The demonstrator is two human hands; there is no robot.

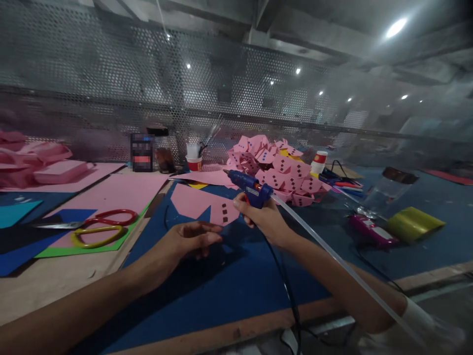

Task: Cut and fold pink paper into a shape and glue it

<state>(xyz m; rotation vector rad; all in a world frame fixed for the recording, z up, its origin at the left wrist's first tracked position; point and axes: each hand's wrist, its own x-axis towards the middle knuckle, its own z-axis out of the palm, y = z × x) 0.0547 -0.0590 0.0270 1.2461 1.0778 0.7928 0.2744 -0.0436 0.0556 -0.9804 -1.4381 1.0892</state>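
My right hand [264, 217] is wrapped round the handle of a blue hot glue gun [246, 185], its nozzle pointing left. A long, clear glue stick [332, 251] runs out of its back toward the lower right. Below the nozzle is a cut piece of pink paper [195, 202] with a column of dark squares. Its right edge meets my right thumb and fingers; whether they pinch it I cannot tell. My left hand [197, 239] has its fingers loosely bent and apart, the index fingertip at the paper's lower edge.
A heap of folded pink paper pieces [284, 170] stands behind. Scissors [103, 229] lie on coloured sheets at left. At right are a clear jar [388, 192], a magenta device [373, 230] and a yellow roll [416, 224]. A black cord [283, 276] hangs over the table's front edge.
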